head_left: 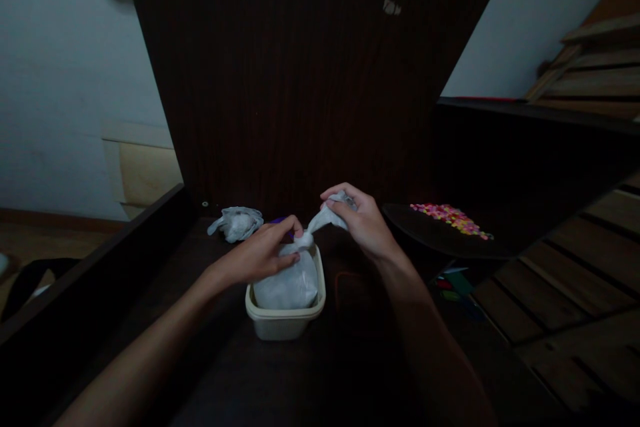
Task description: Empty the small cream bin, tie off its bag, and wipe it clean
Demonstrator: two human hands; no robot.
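Note:
A white plastic bag, full and rounded, sits inside a cream rectangular tub on the dark table. Its neck is twisted into a knot just above the tub's far side. My left hand curls thumb and fingers around the base of that knot. With my right hand I grip the gathered loose end of the bag, stretched up and to the right of the knot. What the bag contains is hidden by the cloudy plastic.
Behind my left hand lies a crumpled translucent bag, with a purple item partly hidden beside it. Small colourful pieces lie on a dark curved shelf at right. A tall dark panel stands behind, and a raised edge runs along the left.

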